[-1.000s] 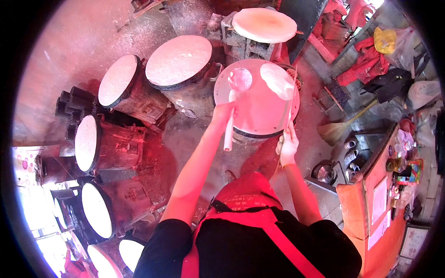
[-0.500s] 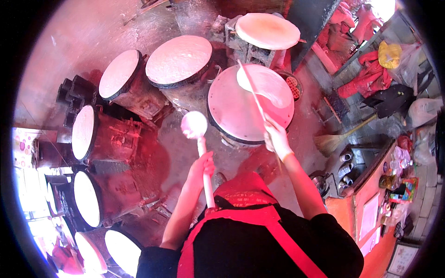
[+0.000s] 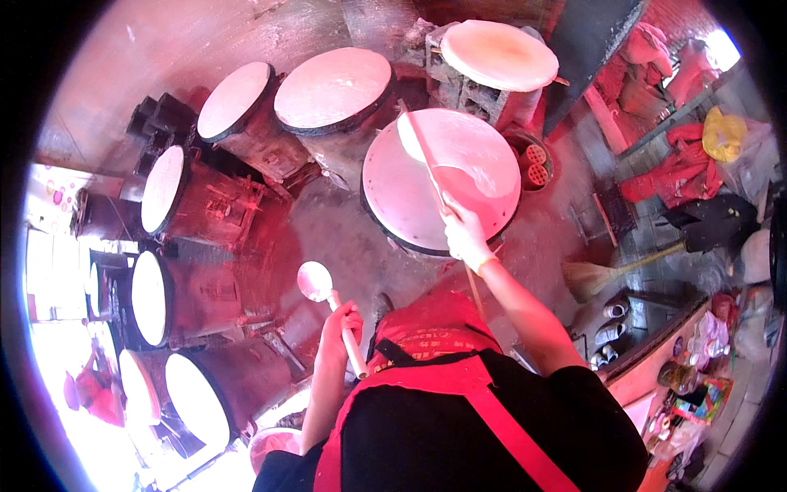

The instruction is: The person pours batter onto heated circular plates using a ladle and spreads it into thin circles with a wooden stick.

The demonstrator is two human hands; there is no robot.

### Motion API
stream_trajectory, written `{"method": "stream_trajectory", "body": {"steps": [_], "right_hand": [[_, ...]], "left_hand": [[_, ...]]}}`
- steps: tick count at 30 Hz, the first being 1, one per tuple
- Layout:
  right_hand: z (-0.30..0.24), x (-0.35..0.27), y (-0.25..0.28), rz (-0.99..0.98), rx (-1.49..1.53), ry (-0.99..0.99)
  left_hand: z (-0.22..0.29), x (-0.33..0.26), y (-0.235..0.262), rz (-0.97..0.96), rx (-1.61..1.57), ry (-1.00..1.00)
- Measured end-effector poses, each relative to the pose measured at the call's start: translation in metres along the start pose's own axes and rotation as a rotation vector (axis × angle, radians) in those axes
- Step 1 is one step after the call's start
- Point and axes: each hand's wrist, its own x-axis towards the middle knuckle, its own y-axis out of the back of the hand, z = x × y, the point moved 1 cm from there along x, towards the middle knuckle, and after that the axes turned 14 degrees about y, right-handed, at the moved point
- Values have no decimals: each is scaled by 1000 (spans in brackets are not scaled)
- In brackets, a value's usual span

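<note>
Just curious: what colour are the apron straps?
Red, on a black top; the apron straps show clearly in the head view.

Single head-worn fisheye view — looks steeply down over the wearer's chest (edges bend), round griddles (image 3: 443, 176) near.

stick's (image 3: 428, 160) lower end behind right hand (image 3: 464, 236) (partly)

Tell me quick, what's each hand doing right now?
Left hand: closed around the handle of a ladle.
Right hand: closed on a long stick lying over the round griddle.
</note>
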Motion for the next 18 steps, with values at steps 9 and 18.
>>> {"method": "stream_trajectory", "body": {"steps": [9,18], "right_hand": [[-5,21,103,11,-94,4],[-18,5,157,-344,-101,-103]], "left_hand": [[-45,-11,22,214,86,-299],[-65,-26,11,341,196,-402]]}}
